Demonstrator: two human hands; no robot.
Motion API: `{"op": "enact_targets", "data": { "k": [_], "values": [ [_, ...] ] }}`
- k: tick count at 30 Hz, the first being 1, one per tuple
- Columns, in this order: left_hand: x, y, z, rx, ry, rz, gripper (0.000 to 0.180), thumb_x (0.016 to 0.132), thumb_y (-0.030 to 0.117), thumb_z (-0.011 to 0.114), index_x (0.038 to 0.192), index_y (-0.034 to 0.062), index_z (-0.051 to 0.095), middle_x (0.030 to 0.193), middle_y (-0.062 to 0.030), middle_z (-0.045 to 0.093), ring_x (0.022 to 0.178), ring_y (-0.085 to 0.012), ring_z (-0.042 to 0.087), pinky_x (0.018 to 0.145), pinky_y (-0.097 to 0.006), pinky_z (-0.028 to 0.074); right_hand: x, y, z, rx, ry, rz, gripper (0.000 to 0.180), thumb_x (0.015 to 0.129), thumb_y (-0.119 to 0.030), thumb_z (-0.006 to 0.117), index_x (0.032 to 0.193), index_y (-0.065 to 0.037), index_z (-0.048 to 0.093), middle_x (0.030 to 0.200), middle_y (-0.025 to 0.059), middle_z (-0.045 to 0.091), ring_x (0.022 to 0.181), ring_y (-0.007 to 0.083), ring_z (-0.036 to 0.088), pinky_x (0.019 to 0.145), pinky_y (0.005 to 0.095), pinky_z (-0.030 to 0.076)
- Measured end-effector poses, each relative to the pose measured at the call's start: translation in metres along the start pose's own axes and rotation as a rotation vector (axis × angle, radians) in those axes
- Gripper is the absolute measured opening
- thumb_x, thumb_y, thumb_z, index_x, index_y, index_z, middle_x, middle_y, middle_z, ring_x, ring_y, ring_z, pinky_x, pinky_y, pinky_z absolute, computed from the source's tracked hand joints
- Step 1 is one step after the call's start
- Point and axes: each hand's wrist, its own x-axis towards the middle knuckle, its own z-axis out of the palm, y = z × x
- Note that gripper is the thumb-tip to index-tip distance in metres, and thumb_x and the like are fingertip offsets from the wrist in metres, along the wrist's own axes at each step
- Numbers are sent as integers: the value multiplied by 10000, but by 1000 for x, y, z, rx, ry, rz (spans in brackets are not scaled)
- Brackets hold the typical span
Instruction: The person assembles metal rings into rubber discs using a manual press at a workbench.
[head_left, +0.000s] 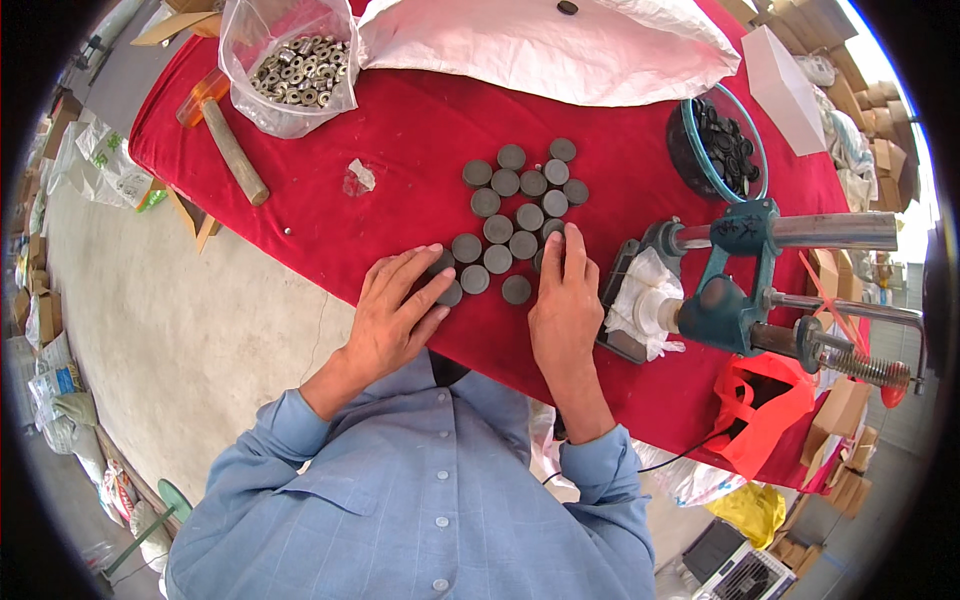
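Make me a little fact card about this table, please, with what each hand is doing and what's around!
Left hand: the left hand has its fingertips on dark round discs at the left end of the group
Right hand: the right hand has its fingertips at discs on the group's right side
Table cover: red cloth
Far left: hammer, beside a clear bag of metal rings
Far right: bowl of small black pieces
Near right: green press
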Motion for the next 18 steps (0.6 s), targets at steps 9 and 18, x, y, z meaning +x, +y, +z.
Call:
{"op": "enact_targets", "data": {
  "k": [9, 18],
  "values": [
    [10, 3, -5, -13, 2, -37, 667, 839, 134, 835, 1452, 39, 590, 1537, -171, 547, 1316, -386, 582, 1088, -514, 463, -19, -2, -17, 400, 142, 84, 553, 922, 74, 616, 1467, 20, 543, 1407, 234, 572, 1216, 421, 635, 987, 456, 559],
    [13, 1, 3, -87, -4, -115, 662, 812, 141, 882, 1409, 17, 621, 1462, -207, 569, 1116, -373, 665, 919, -461, 572, -38, -14, 0, 504, -39, 249, 667, 892, -152, 834, 1454, 31, 525, 991, 145, 616, 881, 324, 652, 747, 426, 550]
  ]
}}
